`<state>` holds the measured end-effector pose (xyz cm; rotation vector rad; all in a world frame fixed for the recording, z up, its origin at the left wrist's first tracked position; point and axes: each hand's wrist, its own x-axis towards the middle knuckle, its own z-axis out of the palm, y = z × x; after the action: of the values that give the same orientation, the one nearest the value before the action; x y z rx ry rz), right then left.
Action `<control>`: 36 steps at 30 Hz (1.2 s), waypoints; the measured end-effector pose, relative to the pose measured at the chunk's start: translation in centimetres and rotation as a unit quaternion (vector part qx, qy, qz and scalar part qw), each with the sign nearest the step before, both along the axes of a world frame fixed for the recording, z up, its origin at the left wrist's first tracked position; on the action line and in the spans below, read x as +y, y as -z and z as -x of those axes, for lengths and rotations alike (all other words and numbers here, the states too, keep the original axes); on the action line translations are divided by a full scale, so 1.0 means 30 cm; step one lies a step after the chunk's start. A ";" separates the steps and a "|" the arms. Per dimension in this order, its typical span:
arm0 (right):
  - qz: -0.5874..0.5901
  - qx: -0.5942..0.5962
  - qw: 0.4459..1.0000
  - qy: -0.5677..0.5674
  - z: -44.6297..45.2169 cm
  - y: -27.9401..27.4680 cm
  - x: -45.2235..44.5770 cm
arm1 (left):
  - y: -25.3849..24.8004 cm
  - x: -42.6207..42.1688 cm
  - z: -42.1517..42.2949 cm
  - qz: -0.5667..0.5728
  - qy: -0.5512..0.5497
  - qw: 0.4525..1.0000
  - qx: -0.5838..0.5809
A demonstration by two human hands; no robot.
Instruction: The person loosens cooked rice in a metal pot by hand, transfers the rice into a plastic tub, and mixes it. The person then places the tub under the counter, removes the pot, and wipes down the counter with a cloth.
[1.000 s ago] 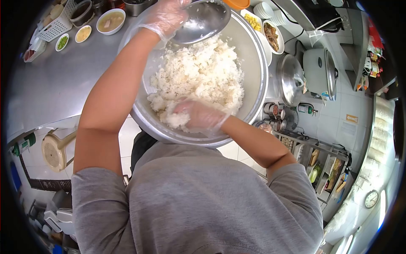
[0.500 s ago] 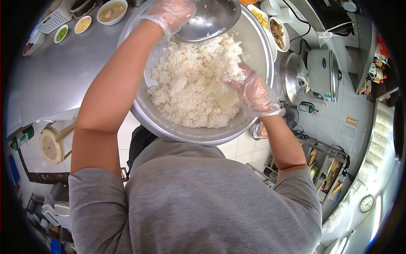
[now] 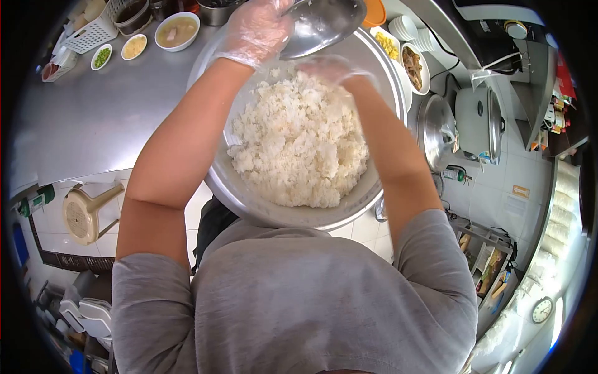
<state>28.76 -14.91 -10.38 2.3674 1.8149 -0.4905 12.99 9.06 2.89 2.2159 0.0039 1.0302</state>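
A large metal basin holds a broad heap of cooked white rice. My left hand, in a clear plastic glove, grips the rim of a shiny metal bowl tilted over the basin's far side. Just below that bowl, at the far edge of the rice, is my gloved right hand. It is smeared by motion, so its fingers and anything in them cannot be made out.
On the steel counter at left stand a bowl of soup, small dishes and a white basket. Right of the basin are a dish of dark food, a metal lid and a cooker.
My right hand has swung from the right side of the rice up to its far edge, near the metal bowl. My left hand still holds the bowl. The whole view has shifted slightly.
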 end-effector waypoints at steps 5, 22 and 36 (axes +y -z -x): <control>0.173 0.211 0.945 0.182 0.379 -0.312 0.329 | 0.040 0.009 -0.038 0.007 0.004 1.000 -0.022; -0.136 0.353 0.872 0.311 0.754 -0.498 0.056 | -0.017 0.016 0.027 0.127 0.103 0.986 0.021; -0.083 0.253 0.786 0.559 0.357 -0.481 0.076 | -0.042 0.025 0.026 0.122 0.101 0.987 0.005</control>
<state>18.05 -12.63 4.04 3.4684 0.2373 -1.1707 12.23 9.80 4.16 1.9545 -0.0841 0.8585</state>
